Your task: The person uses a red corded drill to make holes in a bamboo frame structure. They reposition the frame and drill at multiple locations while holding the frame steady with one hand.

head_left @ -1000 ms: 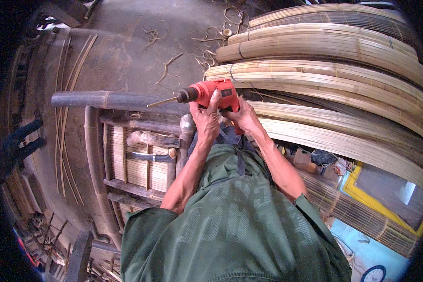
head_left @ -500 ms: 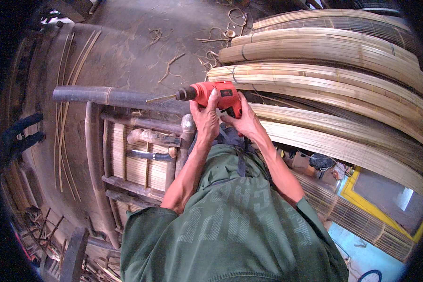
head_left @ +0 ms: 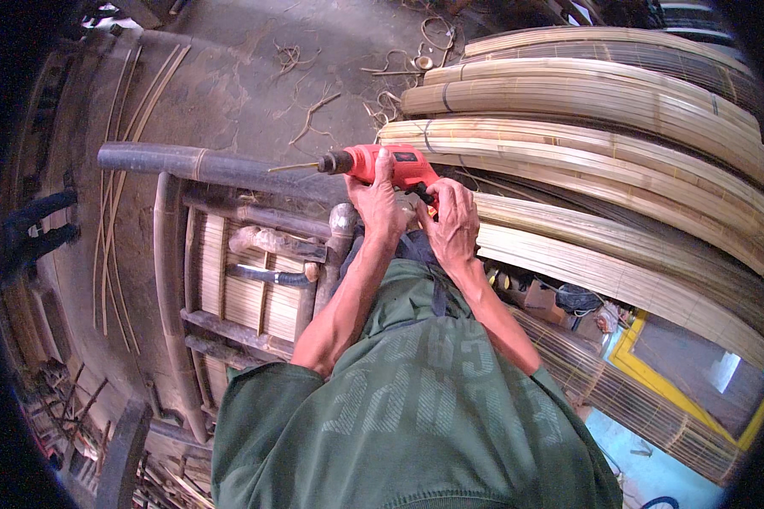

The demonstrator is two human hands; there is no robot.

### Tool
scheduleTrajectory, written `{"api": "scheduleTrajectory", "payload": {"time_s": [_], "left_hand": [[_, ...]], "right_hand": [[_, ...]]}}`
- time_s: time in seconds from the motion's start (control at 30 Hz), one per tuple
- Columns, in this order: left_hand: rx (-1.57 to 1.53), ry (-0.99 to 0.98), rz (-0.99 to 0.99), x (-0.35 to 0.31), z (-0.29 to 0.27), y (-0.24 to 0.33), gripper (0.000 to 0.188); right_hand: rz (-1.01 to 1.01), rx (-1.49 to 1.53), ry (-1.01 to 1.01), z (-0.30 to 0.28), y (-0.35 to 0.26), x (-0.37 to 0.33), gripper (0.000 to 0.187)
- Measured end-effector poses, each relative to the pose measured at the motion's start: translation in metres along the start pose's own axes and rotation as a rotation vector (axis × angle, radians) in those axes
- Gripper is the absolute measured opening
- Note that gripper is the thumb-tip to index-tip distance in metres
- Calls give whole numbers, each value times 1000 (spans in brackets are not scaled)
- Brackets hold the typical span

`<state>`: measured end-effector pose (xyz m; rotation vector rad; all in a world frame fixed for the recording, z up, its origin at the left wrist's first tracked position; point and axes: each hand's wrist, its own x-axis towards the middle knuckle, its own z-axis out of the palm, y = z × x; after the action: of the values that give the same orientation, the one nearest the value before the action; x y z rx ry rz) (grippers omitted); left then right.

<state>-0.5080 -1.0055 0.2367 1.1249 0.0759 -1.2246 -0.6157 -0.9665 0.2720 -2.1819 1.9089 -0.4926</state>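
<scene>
A red power drill (head_left: 406,166) is held up in front of my waist, its black chuck and long thin bit pointing left. My left hand (head_left: 377,200) is wrapped round the front of its body, thumb lying up along the side. My right hand (head_left: 452,216) closes around the lower end of the handle, near the black trigger; its fingertips are partly hidden. Below the bit lies a dark bamboo pole (head_left: 229,171), part of a bamboo frame (head_left: 171,280) with pale slats. The bit seems apart from the pole.
Several rolled bamboo blinds (head_left: 586,89) are stacked at the right. Thin bamboo strips (head_left: 115,212) lie on the floor at left, with scraps (head_left: 314,114) farther off. A yellow-edged panel (head_left: 679,373) stands at lower right. A short wrapped bamboo piece (head_left: 272,244) rests on the frame.
My right hand has shifted its hold, from beside the drill's rear down to the handle's lower end. The drill has tilted slightly and its rear sits lower. My left hand keeps its grip.
</scene>
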Motion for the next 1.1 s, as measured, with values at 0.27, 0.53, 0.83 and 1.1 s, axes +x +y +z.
{"api": "scheduleTrajectory", "payload": {"time_s": [0.27, 0.53, 0.83, 1.1], "left_hand": [[-37, 22, -37, 2, -1, -6, 37], [-57, 41, -25, 3, -2, -9, 34], [-54, 40, -30, 4, -4, -8, 32], [-67, -159, -138, 4, -16, -2, 36]], "right_hand": [[35, -78, -37, 2, 1, 2, 29], [-59, -79, 46, 3, 2, 2, 29], [68, 35, -28, -3, 1, 2, 44], [550, 695, -544, -9, 39, 18, 73]]}}
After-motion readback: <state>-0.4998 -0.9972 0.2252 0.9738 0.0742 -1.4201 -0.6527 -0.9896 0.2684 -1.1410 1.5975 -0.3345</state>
